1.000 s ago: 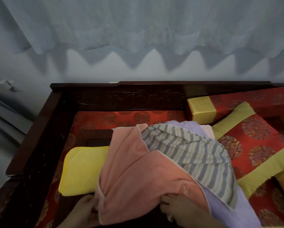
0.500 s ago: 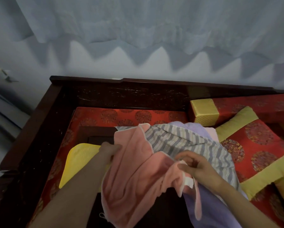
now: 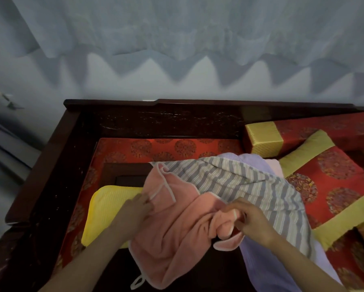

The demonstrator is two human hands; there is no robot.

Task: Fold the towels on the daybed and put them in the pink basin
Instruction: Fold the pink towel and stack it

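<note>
While both hands work at the heap on the daybed (image 3: 118,123), the items stand thus. Pink towel (image 3: 177,232): bunched, white-edged, hanging loop at its lower corner; left hand (image 3: 134,209) lies on its left edge, fingers (image 3: 144,204) pinching the white trim; right hand (image 3: 250,218) grips a gathered fold at its right side, fingers (image 3: 236,211) closed on the cloth. Striped towel (image 3: 250,186): grey and white, just beyond the right fingers, partly under the pink one. Lilac towel (image 3: 265,262): beneath the striped one, below the right wrist. Yellow towel (image 3: 107,209): flat, just left of the left fingers. Red and gold cushion (image 3: 334,186): well right of the right fingers.
</note>
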